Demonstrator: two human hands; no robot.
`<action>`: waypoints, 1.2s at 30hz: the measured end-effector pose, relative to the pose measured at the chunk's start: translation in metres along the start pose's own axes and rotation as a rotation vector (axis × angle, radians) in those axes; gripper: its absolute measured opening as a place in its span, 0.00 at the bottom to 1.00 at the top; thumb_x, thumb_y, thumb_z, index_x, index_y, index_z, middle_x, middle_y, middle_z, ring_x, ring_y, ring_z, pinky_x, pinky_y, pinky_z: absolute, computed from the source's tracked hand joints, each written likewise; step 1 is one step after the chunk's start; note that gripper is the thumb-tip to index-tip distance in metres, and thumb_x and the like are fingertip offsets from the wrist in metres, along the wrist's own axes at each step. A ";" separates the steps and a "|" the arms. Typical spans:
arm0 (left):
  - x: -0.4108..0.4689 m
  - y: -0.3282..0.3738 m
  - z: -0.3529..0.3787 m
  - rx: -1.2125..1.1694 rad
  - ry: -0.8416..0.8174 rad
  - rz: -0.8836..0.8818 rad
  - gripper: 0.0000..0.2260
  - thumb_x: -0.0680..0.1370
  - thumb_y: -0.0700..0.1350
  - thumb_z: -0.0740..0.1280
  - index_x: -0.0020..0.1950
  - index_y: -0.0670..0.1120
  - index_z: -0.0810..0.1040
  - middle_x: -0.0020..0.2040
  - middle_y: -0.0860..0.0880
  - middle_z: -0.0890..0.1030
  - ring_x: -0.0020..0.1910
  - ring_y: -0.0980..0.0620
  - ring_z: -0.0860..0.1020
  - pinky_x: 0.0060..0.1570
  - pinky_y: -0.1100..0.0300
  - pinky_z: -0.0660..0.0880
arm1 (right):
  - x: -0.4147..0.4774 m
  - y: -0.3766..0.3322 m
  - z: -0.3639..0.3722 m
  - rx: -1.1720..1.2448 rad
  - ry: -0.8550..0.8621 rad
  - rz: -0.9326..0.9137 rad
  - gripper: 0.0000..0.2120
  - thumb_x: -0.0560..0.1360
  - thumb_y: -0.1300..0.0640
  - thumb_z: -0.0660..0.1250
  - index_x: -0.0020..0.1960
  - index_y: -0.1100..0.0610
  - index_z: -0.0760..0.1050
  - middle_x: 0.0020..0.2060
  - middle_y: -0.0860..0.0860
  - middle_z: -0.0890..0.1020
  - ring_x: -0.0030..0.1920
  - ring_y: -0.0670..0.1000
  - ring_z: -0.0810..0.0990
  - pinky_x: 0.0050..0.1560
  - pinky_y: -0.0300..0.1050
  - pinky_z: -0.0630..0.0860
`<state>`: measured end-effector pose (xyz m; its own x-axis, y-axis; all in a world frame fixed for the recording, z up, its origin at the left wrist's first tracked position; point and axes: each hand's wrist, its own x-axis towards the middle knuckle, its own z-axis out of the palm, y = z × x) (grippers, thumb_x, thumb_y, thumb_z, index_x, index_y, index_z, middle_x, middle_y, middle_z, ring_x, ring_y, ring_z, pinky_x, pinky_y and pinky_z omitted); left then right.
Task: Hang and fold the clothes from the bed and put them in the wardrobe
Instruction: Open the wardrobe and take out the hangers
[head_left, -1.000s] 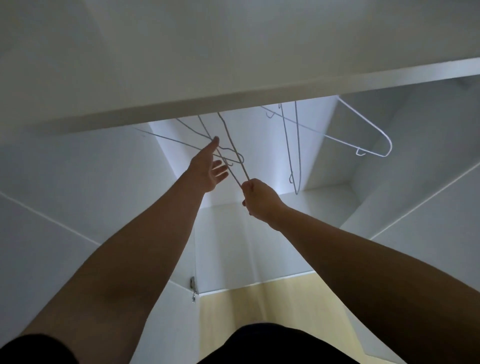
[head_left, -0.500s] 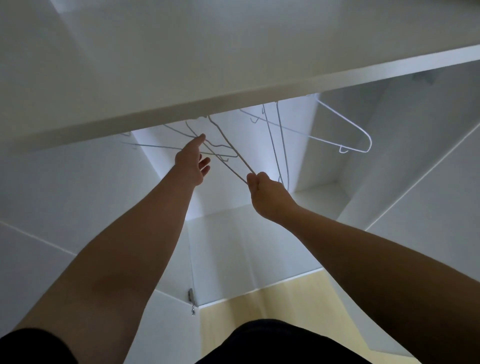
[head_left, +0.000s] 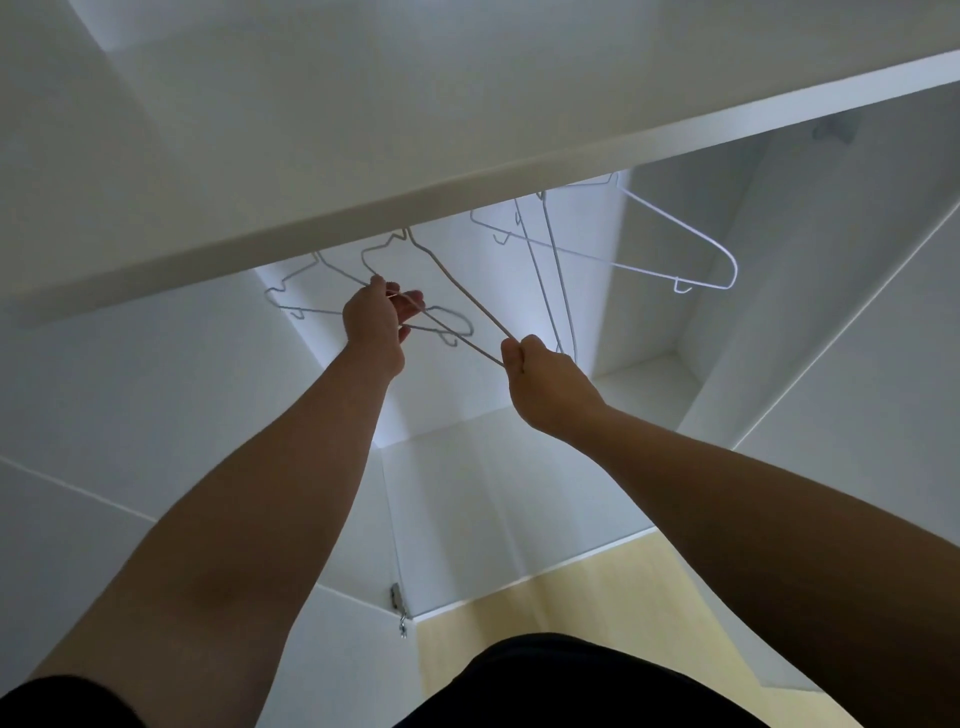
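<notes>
I look up into an open white wardrobe. Several white wire hangers hang under its shelf; the rail itself is hidden by the shelf. My right hand grips the lower end of one tilted wire hanger. My left hand is raised beside it, its fingers curled round the wires of a neighbouring hanger. No clothes are in view.
Two more hangers hang edge-on in the middle, and a wide one hangs to the right. The wardrobe's side walls close in left and right. A door hinge and pale wood floor lie below.
My left hand was open and reaching up at the hangers; now its fingers have closed round the wires. My right hand has kept its grip and shifted slightly right.
</notes>
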<state>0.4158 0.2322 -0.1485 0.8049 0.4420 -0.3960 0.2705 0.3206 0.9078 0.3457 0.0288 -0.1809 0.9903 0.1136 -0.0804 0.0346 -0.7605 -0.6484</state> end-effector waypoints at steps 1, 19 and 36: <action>-0.003 -0.002 -0.001 -0.008 0.048 0.016 0.09 0.84 0.47 0.56 0.49 0.47 0.73 0.36 0.50 0.85 0.43 0.50 0.85 0.45 0.53 0.72 | 0.000 0.000 0.000 -0.016 0.020 -0.002 0.21 0.85 0.41 0.45 0.48 0.56 0.65 0.34 0.52 0.76 0.35 0.53 0.74 0.38 0.49 0.67; -0.039 -0.027 0.043 0.170 -0.190 0.116 0.13 0.85 0.47 0.55 0.45 0.45 0.74 0.22 0.54 0.69 0.23 0.56 0.70 0.46 0.47 0.82 | 0.028 0.068 -0.045 -0.191 0.336 0.301 0.21 0.86 0.45 0.44 0.58 0.56 0.71 0.52 0.60 0.81 0.53 0.65 0.80 0.45 0.52 0.68; -0.054 -0.027 0.133 0.262 -0.338 -0.001 0.13 0.84 0.44 0.58 0.46 0.44 0.80 0.31 0.49 0.76 0.28 0.52 0.80 0.52 0.51 0.79 | 0.061 0.123 -0.122 -0.084 0.411 0.574 0.21 0.85 0.45 0.49 0.65 0.57 0.72 0.63 0.62 0.78 0.64 0.66 0.77 0.63 0.57 0.73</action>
<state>0.4348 0.0883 -0.1336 0.9205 0.1288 -0.3689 0.3615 0.0775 0.9292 0.4271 -0.1354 -0.1734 0.8252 -0.5577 -0.0893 -0.5142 -0.6764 -0.5273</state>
